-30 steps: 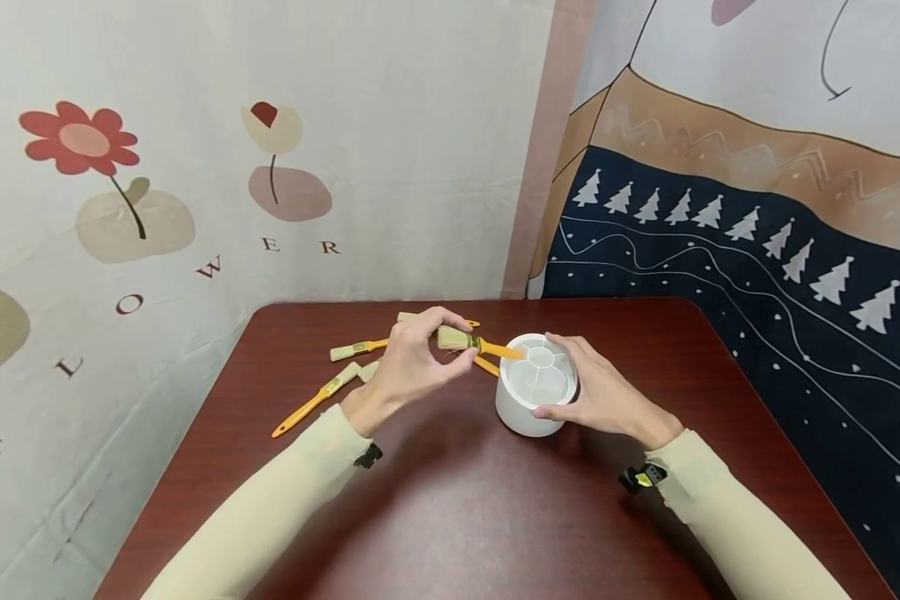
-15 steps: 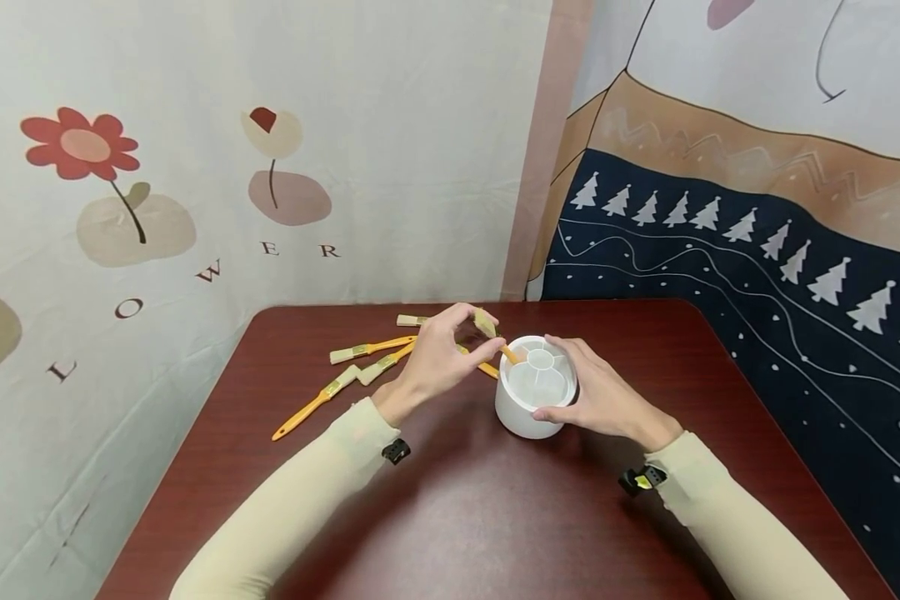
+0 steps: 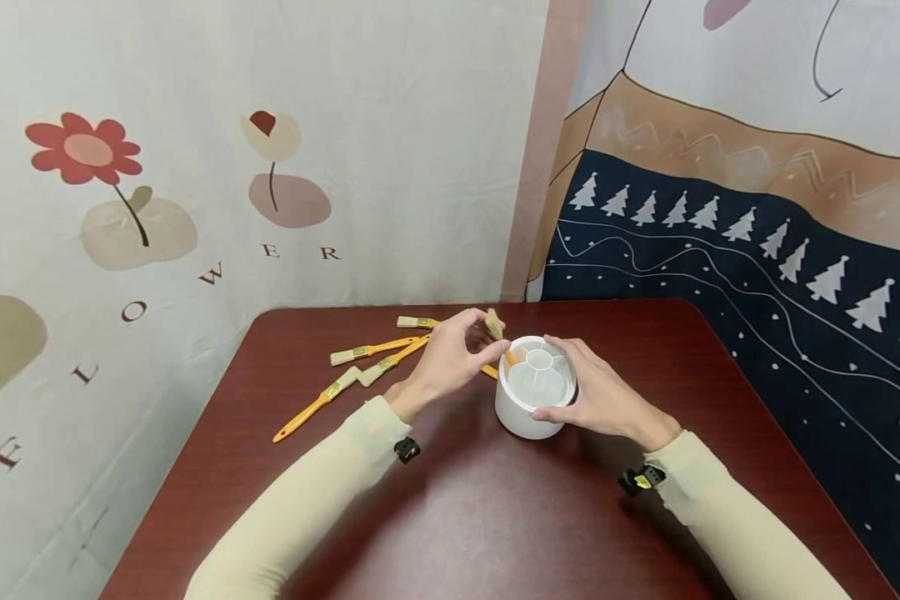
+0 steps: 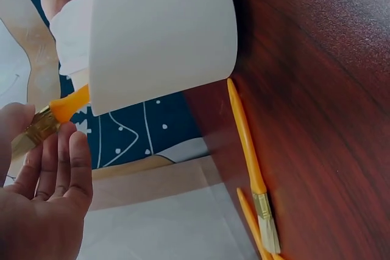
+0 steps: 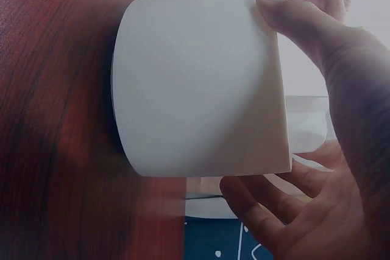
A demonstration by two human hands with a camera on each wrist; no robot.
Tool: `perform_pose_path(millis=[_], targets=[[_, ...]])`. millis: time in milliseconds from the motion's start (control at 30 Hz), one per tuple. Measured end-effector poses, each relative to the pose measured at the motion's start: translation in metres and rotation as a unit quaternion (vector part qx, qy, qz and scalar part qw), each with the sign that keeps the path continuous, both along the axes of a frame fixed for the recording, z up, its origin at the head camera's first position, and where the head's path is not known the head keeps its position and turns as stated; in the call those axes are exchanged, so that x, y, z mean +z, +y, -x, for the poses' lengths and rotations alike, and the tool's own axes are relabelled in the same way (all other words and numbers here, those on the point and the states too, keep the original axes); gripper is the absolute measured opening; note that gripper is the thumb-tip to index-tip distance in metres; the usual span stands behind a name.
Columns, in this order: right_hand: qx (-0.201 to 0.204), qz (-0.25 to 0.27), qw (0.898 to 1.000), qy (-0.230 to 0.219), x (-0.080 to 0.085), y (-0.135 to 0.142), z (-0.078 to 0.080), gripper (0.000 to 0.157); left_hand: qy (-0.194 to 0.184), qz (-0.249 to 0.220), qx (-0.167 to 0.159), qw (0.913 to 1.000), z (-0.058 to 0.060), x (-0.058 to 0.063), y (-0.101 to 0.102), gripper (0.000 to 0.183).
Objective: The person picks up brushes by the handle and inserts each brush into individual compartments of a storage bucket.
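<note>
My left hand [image 3: 450, 360] pinches a paintbrush [image 4: 42, 125] at its metal ferrule, bristles up. Its orange handle slants down past the rim of a white round organizer [image 3: 525, 423], into a compartment on the left side. Inside, the organizer has a round centre cell with several cells around it. My right hand [image 3: 611, 392] grips the organizer's right side, thumb at the front and fingers behind, as the right wrist view also shows. The lower part of the handle is hidden by the organizer's wall [image 4: 164, 35] in the left wrist view.
Several more paintbrushes lie left of the organizer, among them one near the front [image 3: 317, 404] and one farther back [image 3: 371, 346]. Another brush [image 4: 247, 138] lies close by the organizer's base. Printed cloths hang behind the dark red table [image 3: 465, 517].
My left hand has moved right toward the organizer, tipping the paintbrush from nearly level to steep, with its handle lower inside the rim. My right hand has stayed on the organizer.
</note>
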State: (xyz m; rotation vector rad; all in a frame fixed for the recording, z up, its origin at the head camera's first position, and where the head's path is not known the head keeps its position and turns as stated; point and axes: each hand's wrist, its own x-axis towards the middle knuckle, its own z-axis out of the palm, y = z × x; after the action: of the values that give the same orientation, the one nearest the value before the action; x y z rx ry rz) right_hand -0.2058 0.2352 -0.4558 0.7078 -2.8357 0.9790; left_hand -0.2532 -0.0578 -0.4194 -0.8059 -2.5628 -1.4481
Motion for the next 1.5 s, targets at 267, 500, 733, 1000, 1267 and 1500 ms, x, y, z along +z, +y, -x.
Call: perform_pose_path(millis=[267, 500, 733, 1000, 1267, 1500], targets=[[-0.003, -0.002, 1.000, -0.008, 0.000, 0.000, -0.001, 0.125, -0.022, 0.033, -0.003, 0.9992, 0.005, -0.006, 0.004, 0.035], [-0.003, 0.000, 1.000, -0.016, 0.001, 0.000, -0.001, 0.125, -0.036, 0.046, -0.006, 0.9983, 0.009, -0.010, 0.011, 0.037], [-0.004, -0.002, 1.000, -0.014, 0.002, -0.002, -0.001, 0.125, -0.042, 0.046, 0.006, 0.9980, 0.008, -0.011, 0.014, 0.034], [-0.007, -0.002, 1.000, -0.010, 0.002, -0.002, -0.001, 0.125, -0.026, 0.053, 0.010, 0.9982, 0.009, -0.014, 0.011, 0.034], [-0.010, -0.004, 1.000, -0.004, 0.000, -0.003, -0.001, 0.125, -0.033, 0.033, -0.003, 0.9989, 0.008, -0.015, 0.003, 0.036], [-0.020, -0.011, 1.000, -0.004, 0.000, -0.004, -0.002, 0.127, -0.040, 0.024, 0.007, 0.9989, 0.010, -0.017, -0.010, 0.038]])
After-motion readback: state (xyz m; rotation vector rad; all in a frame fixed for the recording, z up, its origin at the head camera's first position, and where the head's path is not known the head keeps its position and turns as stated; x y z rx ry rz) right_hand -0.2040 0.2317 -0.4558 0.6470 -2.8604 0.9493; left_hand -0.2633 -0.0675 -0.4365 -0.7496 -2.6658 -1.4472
